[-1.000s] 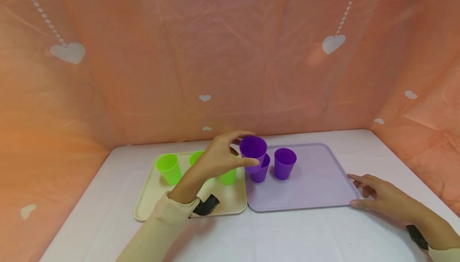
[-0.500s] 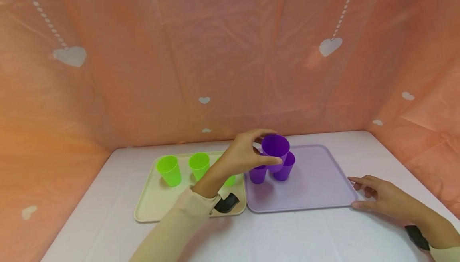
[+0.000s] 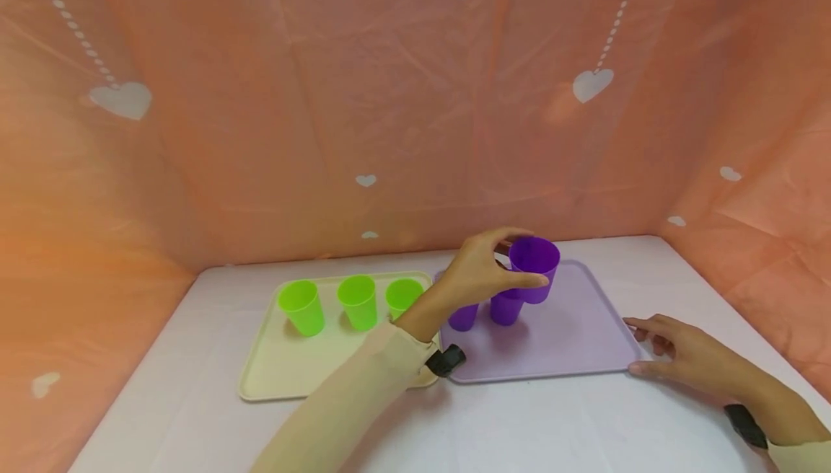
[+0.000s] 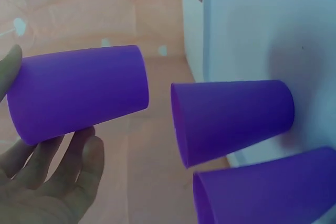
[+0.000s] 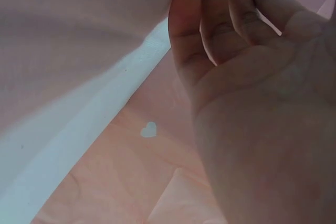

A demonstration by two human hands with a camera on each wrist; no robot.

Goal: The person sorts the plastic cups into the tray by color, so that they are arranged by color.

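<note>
My left hand (image 3: 477, 271) grips a purple cup (image 3: 537, 255) by its sides, thumb in front and fingers behind, above the lilac tray (image 3: 558, 347). That same cup (image 4: 79, 90) is upright, and the left wrist view shows its base clear of the tray. Two more purple cups stand upright on the tray's left part: one (image 3: 506, 309) just below the held cup, the other (image 3: 463, 318) partly behind my wrist. At the tray's right edge rests my right hand (image 3: 695, 357), thumb and fingertips right at the rim, fingers (image 5: 215, 30) loosely bent.
A cream tray (image 3: 286, 372) adjoins the lilac one on the left. Three green cups stand on it in a row: left (image 3: 302, 311), middle (image 3: 359, 305) and right (image 3: 404, 296). An orange cloth (image 3: 415, 134) with white hearts encloses the white table (image 3: 519, 430) behind and at the sides.
My left hand has carried the purple cup rightward, from over the leftmost purple cup to past the second one. The right hand has stayed at the tray's edge.
</note>
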